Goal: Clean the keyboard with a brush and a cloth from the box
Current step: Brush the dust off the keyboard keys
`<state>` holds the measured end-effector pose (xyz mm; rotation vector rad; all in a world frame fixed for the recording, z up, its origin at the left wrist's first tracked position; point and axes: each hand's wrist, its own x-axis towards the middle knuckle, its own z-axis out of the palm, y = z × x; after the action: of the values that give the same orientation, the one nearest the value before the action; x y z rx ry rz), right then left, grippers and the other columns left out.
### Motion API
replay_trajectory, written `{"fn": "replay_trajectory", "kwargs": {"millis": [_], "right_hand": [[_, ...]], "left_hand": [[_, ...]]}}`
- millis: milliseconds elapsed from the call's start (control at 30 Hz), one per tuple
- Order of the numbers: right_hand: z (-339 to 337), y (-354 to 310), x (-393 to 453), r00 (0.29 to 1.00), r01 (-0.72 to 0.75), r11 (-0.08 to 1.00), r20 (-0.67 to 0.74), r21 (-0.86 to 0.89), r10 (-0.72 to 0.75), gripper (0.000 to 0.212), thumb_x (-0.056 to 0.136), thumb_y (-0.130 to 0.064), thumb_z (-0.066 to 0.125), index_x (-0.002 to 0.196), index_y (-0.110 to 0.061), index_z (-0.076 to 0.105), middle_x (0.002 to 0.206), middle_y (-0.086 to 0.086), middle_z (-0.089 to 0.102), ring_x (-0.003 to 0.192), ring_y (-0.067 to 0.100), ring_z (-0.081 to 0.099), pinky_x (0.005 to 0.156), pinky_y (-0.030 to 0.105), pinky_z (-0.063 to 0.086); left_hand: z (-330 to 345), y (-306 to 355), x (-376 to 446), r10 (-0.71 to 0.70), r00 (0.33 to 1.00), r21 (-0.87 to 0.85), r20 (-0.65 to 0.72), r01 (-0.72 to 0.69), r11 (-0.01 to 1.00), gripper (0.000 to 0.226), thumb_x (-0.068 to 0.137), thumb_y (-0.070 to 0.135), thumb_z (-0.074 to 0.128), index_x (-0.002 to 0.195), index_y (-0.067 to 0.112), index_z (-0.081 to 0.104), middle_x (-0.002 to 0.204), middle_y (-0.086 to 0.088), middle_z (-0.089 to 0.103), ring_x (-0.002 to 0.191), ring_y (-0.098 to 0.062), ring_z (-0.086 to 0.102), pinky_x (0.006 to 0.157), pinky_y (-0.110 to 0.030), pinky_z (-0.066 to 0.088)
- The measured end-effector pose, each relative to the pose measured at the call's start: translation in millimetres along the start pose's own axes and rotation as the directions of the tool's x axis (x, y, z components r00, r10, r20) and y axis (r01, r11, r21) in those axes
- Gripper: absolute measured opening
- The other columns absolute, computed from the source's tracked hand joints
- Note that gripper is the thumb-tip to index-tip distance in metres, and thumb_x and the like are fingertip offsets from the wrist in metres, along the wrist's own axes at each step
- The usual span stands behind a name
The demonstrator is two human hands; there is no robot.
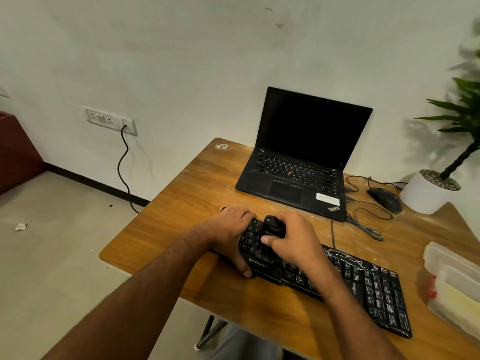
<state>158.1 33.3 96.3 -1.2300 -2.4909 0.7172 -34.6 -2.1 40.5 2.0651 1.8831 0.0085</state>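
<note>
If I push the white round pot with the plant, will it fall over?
Probably it would tip rather than slide: the white round plant pot carries a tall leaning stem with leaves high above it. It looks heavy with pebbles on top, and it stands near the wooden table's edge.

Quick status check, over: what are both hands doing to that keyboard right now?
Left hand holds keyboard at its left end. Right hand grips black brush on the keys. White dust on the right-hand keys. Nothing in the way.
</note>
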Motion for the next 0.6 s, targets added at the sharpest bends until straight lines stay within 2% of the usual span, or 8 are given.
{"fn": "replay_trajectory", "kwargs": {"millis": [100, 167, 267, 433, 533, 600], "right_hand": [[-7, 1, 11, 0.995, -0.035, 0.999, -0.095, 0.009, 0.036, 0.022, 0.076, -0.028, 0.083, 0.093, -0.021, 0.072, 0.084, -0.007, 0.068, 0.083, 0.012, 0.063, 0.076, 0.03, 0.053], [-10, 0, 15, 0.989, -0.022, 0.999, -0.147, 0.039, 0.028, 0.02, 0.075, -0.028, 0.083, 0.088, -0.019, 0.072, 0.078, -0.008, 0.068, 0.079, 0.011, 0.064, 0.073, 0.033, 0.055], [-6, -2, 14, 0.998, 0.011, 0.991, -0.06, 0.137, -0.003, 0.018, 0.075, -0.027, 0.084, 0.087, -0.024, 0.072, 0.079, -0.01, 0.069, 0.078, 0.007, 0.064, 0.072, 0.034, 0.057], [-4, -5, 8, 0.998, 0.017, 0.998, 0.061, -0.065, -0.013, 0.019, 0.078, -0.027, 0.081, 0.092, -0.025, 0.069, 0.087, -0.01, 0.065, 0.087, 0.011, 0.061, 0.077, 0.03, 0.052], [-18, -8, 15, 0.994, -0.005, 0.989, 0.106, -0.146, 0.021, 0.02, 0.077, -0.027, 0.082, 0.093, -0.022, 0.07, 0.082, -0.009, 0.061, 0.084, 0.013, 0.061, 0.069, 0.027, 0.049], [-19, -13, 19, 0.997, 0.023, 0.996, 0.073, -0.086, -0.017, 0.021, 0.077, -0.028, 0.082, 0.093, -0.019, 0.071, 0.082, -0.007, 0.063, 0.08, 0.013, 0.061, 0.062, 0.024, 0.045]], "left_hand": [[-1, 2, 0, -0.016, 1.0, 0.019, 0.023, 0.016, 1.0, 0.135, 0.047, 0.08, 0.087, 0.154, 0.023, 0.027, 0.15, 0.004, 0.036, 0.139, -0.017, 0.032, 0.124, -0.046, 0.023], [-2, 2, 1, -0.029, 0.999, 0.01, 0.044, 0.029, 1.0, 0.137, 0.046, 0.079, 0.087, 0.155, 0.023, 0.026, 0.151, 0.003, 0.035, 0.14, -0.018, 0.031, 0.125, -0.047, 0.023], [-3, 3, 1, -0.028, 0.999, 0.007, 0.046, 0.027, 1.0, 0.133, 0.047, 0.079, 0.088, 0.152, 0.023, 0.029, 0.147, 0.004, 0.037, 0.136, -0.017, 0.033, 0.123, -0.048, 0.026], [-2, 1, 1, -0.003, 0.999, -0.01, 0.034, 0.003, 1.0, 0.13, 0.048, 0.077, 0.088, 0.151, 0.023, 0.03, 0.144, 0.005, 0.038, 0.134, -0.015, 0.033, 0.123, -0.046, 0.025], [-4, 2, 1, -0.022, 0.998, -0.007, 0.051, 0.022, 1.0, 0.133, 0.049, 0.076, 0.089, 0.153, 0.022, 0.028, 0.149, 0.004, 0.036, 0.137, -0.016, 0.032, 0.124, -0.046, 0.025], [-5, 4, 1, -0.026, 0.998, -0.001, 0.052, 0.026, 1.0, 0.131, 0.05, 0.075, 0.09, 0.153, 0.021, 0.028, 0.148, 0.003, 0.037, 0.136, -0.016, 0.033, 0.123, -0.045, 0.025]]}}
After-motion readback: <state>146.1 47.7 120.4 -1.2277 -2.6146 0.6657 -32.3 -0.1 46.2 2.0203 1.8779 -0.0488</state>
